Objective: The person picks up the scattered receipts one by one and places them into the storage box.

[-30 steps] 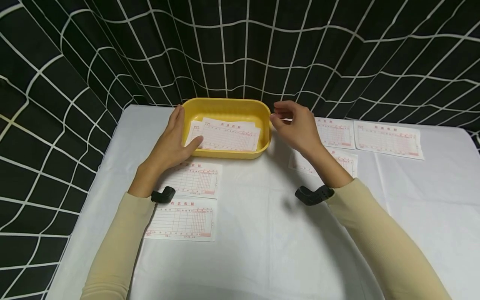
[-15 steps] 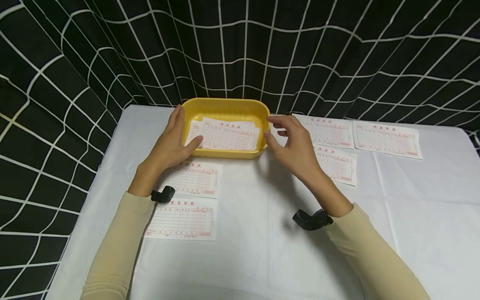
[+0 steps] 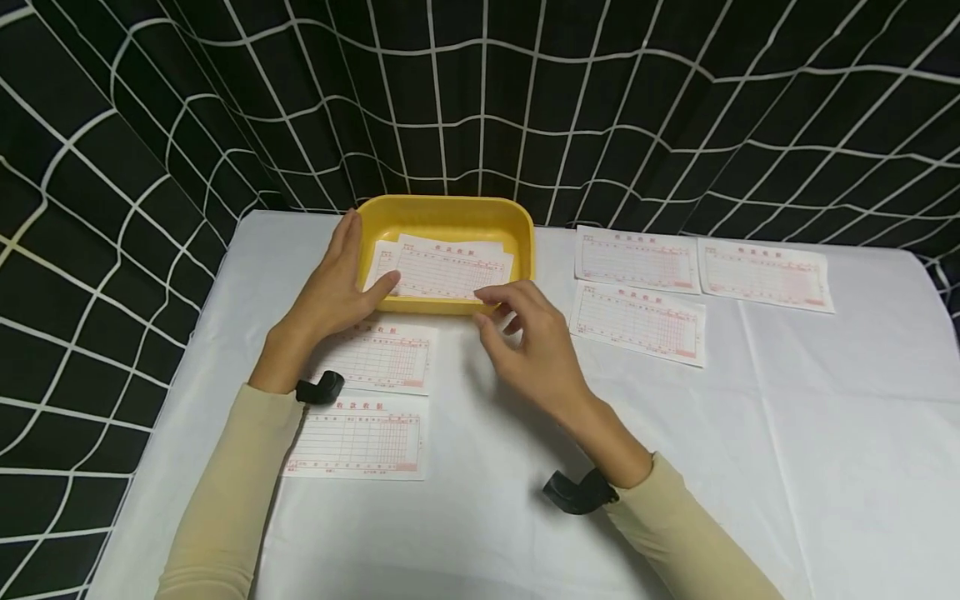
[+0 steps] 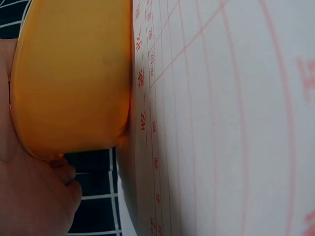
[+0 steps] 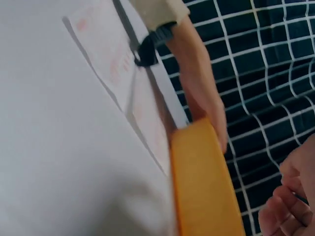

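A yellow plastic basin [image 3: 450, 208] stands at the back of the white-covered table, with several printed receipt slips [image 3: 453, 271] lying in it. My left hand [image 3: 326, 279] holds its left end, fingers along the outside and thumb over the rim; the left wrist view shows this hand [image 4: 34, 191] against the basin wall [image 4: 74, 78]. At the front right of the basin is my right hand [image 3: 532, 346], its fingers loosely bent with nothing visible between them. In the right wrist view the right hand [image 5: 295, 196] appears beside the basin [image 5: 204, 182].
Two receipt slips, a nearer one [image 3: 360, 437] and a farther one [image 3: 382, 358], lie in front of the basin at left. To the right lie three more: a back slip [image 3: 637, 258], a far-right slip [image 3: 765, 275] and a front slip [image 3: 637, 321]. Black white-gridded cloth [image 3: 480, 100] hangs behind.
My right hand has moved left and toward me, from beside the basin's right end to its front rim, uncovering the slips at right. The left hand has stayed on the basin.
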Demonstrator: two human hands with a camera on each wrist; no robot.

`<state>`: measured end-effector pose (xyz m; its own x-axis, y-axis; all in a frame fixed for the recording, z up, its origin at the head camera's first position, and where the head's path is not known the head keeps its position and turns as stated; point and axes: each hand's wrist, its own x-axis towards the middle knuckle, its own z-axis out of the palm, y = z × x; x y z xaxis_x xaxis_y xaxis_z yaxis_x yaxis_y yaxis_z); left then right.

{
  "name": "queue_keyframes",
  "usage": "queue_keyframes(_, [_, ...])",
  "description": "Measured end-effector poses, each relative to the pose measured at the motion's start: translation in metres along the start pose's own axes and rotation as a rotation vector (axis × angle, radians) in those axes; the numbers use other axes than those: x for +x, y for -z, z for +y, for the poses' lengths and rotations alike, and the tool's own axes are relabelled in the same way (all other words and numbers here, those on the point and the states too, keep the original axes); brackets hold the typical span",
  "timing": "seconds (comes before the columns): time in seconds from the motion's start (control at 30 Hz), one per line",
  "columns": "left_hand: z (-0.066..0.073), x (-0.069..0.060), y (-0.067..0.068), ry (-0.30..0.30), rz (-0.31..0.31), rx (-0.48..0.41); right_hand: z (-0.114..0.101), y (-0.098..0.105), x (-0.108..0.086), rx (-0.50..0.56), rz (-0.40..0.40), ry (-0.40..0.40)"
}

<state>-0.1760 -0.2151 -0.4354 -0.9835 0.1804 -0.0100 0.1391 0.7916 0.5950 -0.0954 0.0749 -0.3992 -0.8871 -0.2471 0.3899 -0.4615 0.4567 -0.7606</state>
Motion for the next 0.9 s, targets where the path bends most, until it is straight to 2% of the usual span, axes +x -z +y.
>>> queue_keyframes(0.2, [0.0, 0.0, 0.0, -0.002, 0.003, -0.001, 0.002, -0.025, -0.011, -0.004, -0.137, -0.034])
queue_keyframes(0.4, [0.0, 0.0, 0.0, -0.009, 0.005, 0.004, 0.006, -0.048, -0.016, -0.106, -0.269, -0.079])
queue_keyframes(0.7, [0.001, 0.0, 0.001, -0.012, 0.003, 0.004, 0.006, -0.073, -0.015, -0.201, -0.313, -0.084])
queue_keyframes(0.9, [0.0, 0.0, 0.001, -0.008, 0.005, 0.009, 0.006, -0.087, -0.015, -0.332, -0.322, -0.053])
